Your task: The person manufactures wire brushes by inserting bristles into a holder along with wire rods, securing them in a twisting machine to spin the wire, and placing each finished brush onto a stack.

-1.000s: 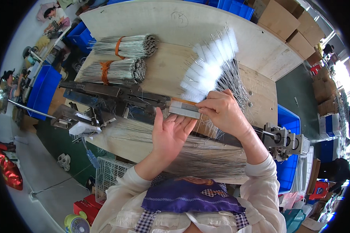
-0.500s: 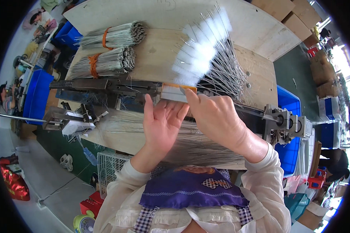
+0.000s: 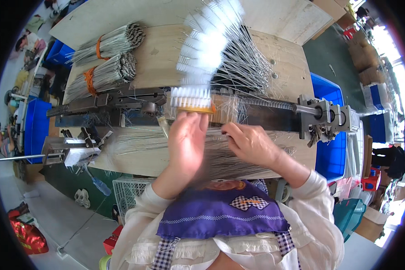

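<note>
The left hand (image 3: 186,146) lies flat and open-fingered, its fingertips against the orange-banded base of a fan of white-bristled wire brushes (image 3: 202,49) that spreads away across the wooden counter (image 3: 157,54). The right hand (image 3: 249,144) has its grip curled loosely into the loose wires (image 3: 238,164) lying near the counter's front edge, just beside the long metal machine (image 3: 274,112). Two orange-tied wire bundles (image 3: 105,60) lie well apart at the far left.

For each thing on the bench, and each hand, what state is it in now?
Left hand: open, fingers up against the brush fan.
Right hand: fingers curled, pinching loose wires.
Brush fan: spread out, bound by an orange band.
Two wire bundles: tied with orange bands, lying flat.
Loose wires: unbundled, spread across the bench.
Metal rail: lying across the bench.
</note>
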### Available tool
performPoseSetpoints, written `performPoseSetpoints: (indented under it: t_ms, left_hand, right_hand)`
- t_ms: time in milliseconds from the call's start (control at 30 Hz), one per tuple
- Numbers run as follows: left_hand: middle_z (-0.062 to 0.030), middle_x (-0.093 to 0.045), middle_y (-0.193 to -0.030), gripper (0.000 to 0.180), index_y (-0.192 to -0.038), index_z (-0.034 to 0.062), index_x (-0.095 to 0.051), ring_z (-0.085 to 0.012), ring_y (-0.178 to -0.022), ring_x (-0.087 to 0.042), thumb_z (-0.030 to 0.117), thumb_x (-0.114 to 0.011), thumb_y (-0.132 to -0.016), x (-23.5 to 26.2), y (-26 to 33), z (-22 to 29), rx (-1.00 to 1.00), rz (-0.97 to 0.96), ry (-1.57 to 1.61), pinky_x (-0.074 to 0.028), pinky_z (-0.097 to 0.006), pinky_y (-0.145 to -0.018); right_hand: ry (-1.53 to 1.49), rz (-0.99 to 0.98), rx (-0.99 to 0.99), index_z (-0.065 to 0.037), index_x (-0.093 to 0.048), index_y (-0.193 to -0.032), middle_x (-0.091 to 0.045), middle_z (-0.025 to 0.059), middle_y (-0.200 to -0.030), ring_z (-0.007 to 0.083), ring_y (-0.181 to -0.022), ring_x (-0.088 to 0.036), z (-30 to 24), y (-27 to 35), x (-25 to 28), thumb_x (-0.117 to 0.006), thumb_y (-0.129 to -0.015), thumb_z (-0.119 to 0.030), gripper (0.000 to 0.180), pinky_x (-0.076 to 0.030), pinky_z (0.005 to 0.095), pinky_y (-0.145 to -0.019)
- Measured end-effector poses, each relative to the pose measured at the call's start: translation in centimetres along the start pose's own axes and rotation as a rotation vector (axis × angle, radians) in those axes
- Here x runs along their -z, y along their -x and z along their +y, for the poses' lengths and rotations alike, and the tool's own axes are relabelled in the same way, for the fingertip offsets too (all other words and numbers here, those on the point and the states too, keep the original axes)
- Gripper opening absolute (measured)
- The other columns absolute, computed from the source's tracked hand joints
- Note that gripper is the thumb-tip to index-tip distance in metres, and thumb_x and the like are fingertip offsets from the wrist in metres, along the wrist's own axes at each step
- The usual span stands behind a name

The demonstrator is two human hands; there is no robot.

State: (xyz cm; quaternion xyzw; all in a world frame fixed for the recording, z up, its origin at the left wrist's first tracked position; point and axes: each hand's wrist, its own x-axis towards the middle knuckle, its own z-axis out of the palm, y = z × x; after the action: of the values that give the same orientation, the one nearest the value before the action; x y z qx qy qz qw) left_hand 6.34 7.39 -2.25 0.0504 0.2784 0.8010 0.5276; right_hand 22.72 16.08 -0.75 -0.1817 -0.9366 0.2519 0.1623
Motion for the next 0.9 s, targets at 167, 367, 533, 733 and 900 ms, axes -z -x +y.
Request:
performPoseSetpoints:
  t_ms: [167, 367, 533, 733, 900]
  left_hand:
    - [-0.0117, -0.041, -0.140, 0.048, -0.135, -0.0009, -0.036, -0.0214, -0.129, -0.042, 0.009, -0.048, -0.090, 0.1, 0.0, -1.7, 0.125, -0.043, -0.138, -0.023, -0.038, -0.117]
    - [-0.0237, -0.032, -0.150, 0.067, -0.149, -0.0010, -0.024, -0.0375, -0.140, -0.032, 0.019, -0.053, -0.093, 3.4, 6.9, 4.2, 0.282, -0.679, 0.023, -0.026, -0.045, -0.116]
    - [-0.0259, -0.024, -0.153, 0.072, -0.149, -0.0001, -0.024, -0.0410, -0.140, -0.028, 0.020, -0.057, -0.089, 11.5, 9.3, 10.6, -0.839, 0.221, -1.720, -0.021, -0.050, -0.116]
    - [-0.0215, -0.055, -0.133, 0.082, -0.151, 0.0097, -0.023, -0.0388, -0.117, -0.057, 0.020, -0.066, -0.082, 25.4, 19.3, 23.9, -0.298, 1.650, -1.944, -0.046, -0.044, -0.095]
    - [-0.0210, -0.065, -0.116, 0.076, -0.147, 0.0062, -0.034, -0.0352, -0.101, -0.065, 0.014, -0.071, -0.081, 26.9, 19.6, 21.4, -0.599, 1.458, -1.893, -0.050, -0.042, -0.087]
  right_hand:
    - [0.199, 0.063, -0.047, -0.009, -0.060, -0.100, -0.065, 0.0088, -0.075, 0.0274, -0.062, -0.065, 3.6, 3.4, -5.2, -0.064, -0.080, -0.009, 0.020, -0.052, 0.0384, -0.053]
    - [0.326, -0.086, -0.070, -0.010, -0.059, -0.093, -0.062, 0.0054, -0.070, 0.0239, -0.063, -0.065, 5.0, 3.6, -6.5, -0.061, -0.079, -0.008, 0.014, -0.052, 0.0365, -0.054]
    - [0.114, -0.119, 0.047, -0.008, -0.059, -0.092, -0.063, 0.0058, -0.073, 0.0254, -0.069, -0.065, 5.5, 4.0, -3.4, -0.061, -0.076, -0.003, 0.017, -0.052, 0.0377, -0.059]
    - [-0.163, -0.029, 0.052, -0.005, -0.059, -0.095, -0.065, 0.0098, -0.082, 0.0267, -0.071, -0.066, 4.1, 3.2, 0.8, -0.064, -0.070, 0.003, 0.027, -0.052, 0.0362, -0.058]
    - [-0.180, 0.321, -0.066, -0.002, -0.056, -0.089, -0.059, 0.0116, -0.075, 0.0251, -0.065, -0.060, 3.0, 4.2, 4.0, -0.064, -0.071, 0.012, 0.024, -0.047, 0.0325, -0.059]
